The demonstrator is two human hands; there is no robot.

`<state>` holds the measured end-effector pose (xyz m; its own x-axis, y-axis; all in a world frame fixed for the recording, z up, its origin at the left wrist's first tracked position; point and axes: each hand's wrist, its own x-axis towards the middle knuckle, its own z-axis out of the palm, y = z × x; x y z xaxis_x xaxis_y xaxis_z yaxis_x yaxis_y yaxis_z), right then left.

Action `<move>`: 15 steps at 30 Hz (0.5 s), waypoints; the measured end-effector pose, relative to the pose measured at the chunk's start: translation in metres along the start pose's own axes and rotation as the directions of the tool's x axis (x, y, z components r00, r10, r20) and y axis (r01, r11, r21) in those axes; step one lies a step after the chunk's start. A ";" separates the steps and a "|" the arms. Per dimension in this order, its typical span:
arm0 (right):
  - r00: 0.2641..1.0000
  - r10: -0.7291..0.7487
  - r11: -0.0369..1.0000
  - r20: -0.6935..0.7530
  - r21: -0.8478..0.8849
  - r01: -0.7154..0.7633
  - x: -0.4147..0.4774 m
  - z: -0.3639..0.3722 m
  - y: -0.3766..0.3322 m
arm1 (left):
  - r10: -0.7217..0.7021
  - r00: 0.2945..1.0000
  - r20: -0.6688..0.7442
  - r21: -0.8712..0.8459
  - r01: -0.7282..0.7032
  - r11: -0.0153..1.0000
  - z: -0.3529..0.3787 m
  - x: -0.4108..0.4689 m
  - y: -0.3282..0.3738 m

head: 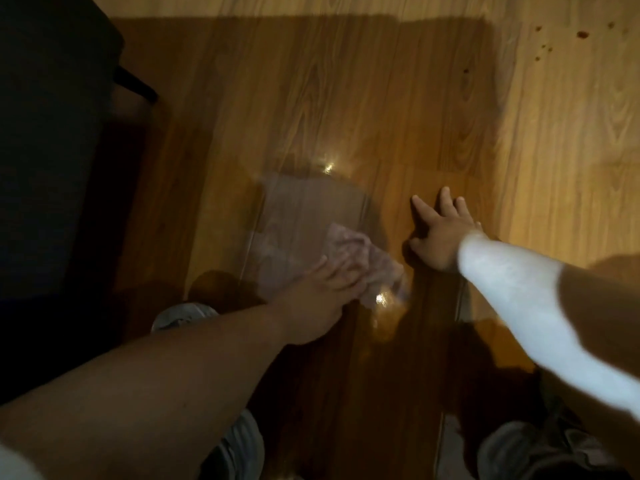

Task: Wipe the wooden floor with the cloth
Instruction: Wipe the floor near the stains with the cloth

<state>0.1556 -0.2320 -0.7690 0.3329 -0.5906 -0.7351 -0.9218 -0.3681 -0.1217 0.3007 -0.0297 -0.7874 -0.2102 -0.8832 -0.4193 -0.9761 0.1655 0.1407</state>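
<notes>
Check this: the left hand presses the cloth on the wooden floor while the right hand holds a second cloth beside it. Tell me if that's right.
Not quite. The right hand holds nothing: it lies flat on the wooden floor, fingers spread. The left hand does press the cloth on the floor, as the head view shows.

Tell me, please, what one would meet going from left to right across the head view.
Dark furniture → cloth with the left hand on it → right hand flat on the wooden floor → dark red spots on the lit boards.
</notes>
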 end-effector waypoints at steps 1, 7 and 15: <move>1.000 -0.001 1.000 0.016 -0.011 0.001 -0.001 -0.001 0.001 | 0.065 0.998 0.012 -0.002 -0.065 0.998 0.002 -0.005 0.001; 0.999 -0.040 0.991 0.030 -0.130 0.043 -0.009 0.007 0.003 | -0.409 0.909 -0.078 -0.272 0.375 0.886 -0.001 -0.025 -0.035; 0.988 -0.134 0.974 -0.078 -0.195 0.116 -0.017 0.045 0.005 | -0.900 0.384 0.207 -0.508 0.828 0.236 -0.005 -0.017 -0.076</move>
<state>0.1361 -0.1919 -0.7875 0.4675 -0.5902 -0.6582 -0.8201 -0.5675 -0.0736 0.3784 -0.0288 -0.7866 0.7861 -0.3972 -0.4735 -0.3769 -0.9153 0.1420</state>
